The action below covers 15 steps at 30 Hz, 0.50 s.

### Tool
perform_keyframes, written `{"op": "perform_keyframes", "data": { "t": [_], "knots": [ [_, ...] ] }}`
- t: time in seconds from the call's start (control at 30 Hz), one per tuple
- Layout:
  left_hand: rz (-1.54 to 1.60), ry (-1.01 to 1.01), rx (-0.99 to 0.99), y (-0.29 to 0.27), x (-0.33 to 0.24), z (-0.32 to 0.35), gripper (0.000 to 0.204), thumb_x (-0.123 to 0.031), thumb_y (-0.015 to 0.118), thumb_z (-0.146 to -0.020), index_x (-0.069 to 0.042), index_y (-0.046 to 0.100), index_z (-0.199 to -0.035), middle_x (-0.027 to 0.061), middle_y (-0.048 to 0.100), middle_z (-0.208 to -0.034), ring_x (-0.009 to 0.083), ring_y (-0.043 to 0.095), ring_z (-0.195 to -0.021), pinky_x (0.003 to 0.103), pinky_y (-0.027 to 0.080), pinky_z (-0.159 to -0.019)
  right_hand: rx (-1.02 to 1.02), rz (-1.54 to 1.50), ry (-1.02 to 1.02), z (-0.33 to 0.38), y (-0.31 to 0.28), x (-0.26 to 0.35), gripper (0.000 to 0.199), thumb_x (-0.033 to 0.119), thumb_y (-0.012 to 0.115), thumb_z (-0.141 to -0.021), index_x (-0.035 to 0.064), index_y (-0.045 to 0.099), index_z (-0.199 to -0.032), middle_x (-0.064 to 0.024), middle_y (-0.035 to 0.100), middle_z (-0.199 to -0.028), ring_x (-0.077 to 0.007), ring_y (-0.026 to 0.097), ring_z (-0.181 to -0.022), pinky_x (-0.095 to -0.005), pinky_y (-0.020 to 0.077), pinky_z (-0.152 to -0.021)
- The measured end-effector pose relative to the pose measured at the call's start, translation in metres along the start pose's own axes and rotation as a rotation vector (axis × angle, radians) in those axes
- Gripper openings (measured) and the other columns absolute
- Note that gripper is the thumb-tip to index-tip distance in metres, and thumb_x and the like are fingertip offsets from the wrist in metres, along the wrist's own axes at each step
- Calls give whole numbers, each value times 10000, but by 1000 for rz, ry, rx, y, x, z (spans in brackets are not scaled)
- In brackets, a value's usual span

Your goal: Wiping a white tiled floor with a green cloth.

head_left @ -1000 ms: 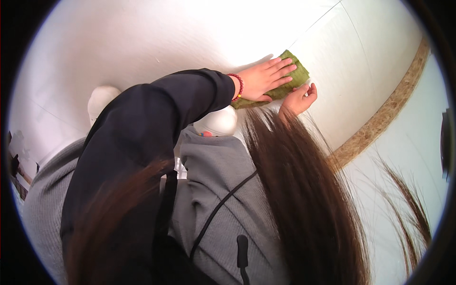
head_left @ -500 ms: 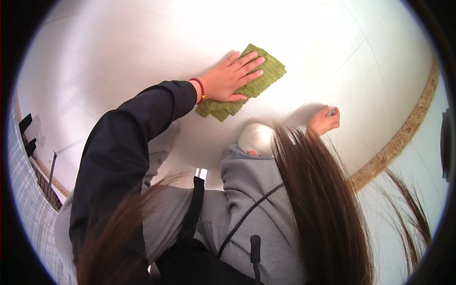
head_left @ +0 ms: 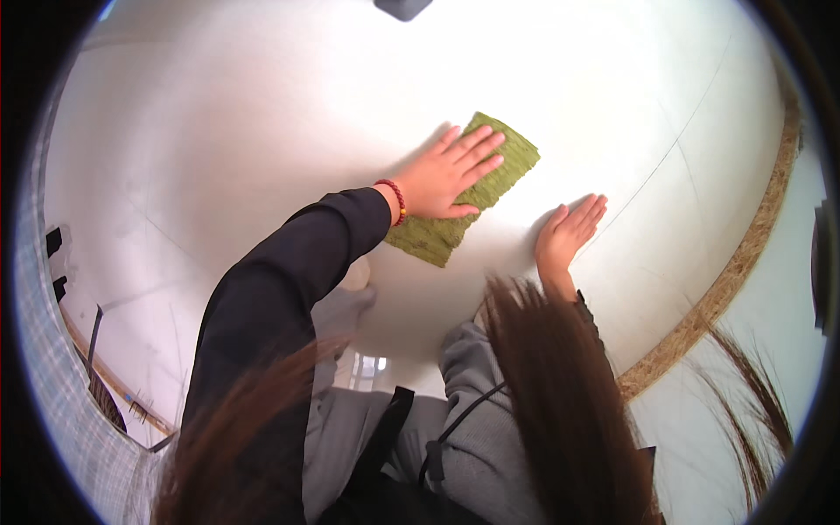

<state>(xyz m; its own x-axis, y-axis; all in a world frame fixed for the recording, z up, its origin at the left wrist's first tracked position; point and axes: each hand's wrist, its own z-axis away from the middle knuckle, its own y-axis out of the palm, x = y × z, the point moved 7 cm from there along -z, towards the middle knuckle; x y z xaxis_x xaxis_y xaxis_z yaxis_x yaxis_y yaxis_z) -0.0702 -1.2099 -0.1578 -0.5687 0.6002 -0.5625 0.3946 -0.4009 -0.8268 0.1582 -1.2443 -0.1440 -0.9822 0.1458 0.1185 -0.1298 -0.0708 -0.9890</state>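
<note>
On the white floor (head_left: pixel 219 131), left hand (head_left: pixel 446 175) flat on green cloth (head_left: pixel 490 188), right hand (head_left: pixel 569 232) open, empty, long hair (head_left: pixel 560 411) hanging nearby.

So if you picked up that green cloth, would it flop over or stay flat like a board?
Probably flop: the green cloth looks thin and fuzzy, lying flat under the left hand. It likely weighs little. On the smooth white surface it should slide easily when pushed.

White floor (head_left: pixel 262 131) (green cloth (head_left: pixel 464 188) flat)
</note>
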Motion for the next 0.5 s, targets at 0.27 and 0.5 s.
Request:
{"op": "perform_keyframes", "data": {
  "t": [0.27, 0.5],
  "knots": [
    [-154, -87, -113, -39, 100, -17, 828, -563, 510, -850, -28, 280, -1440, 156, 138, -1543, 308, 126, -1426, 552, 179, -1099, 62, 9, 28, -11, 10, -4, 619, 179, 447, -940, -98, 173, -1420, -306, 108, -1499, -453, 126, -1391, -512, 166, -1116],
    [-210, -39, -71, -58, 137, -18, 823, -597, 420, -890, -27, 241, -1457, 151, 116, -1547, 293, 93, -1435, 542, 152, -1115, 158, -41, -149, -65, -60, 46, 648, 189, 563, -920, -105, 228, -1390, -378, 172, -1440, -509, 226, -1333, -487, 255, -1098]
  ]
}}
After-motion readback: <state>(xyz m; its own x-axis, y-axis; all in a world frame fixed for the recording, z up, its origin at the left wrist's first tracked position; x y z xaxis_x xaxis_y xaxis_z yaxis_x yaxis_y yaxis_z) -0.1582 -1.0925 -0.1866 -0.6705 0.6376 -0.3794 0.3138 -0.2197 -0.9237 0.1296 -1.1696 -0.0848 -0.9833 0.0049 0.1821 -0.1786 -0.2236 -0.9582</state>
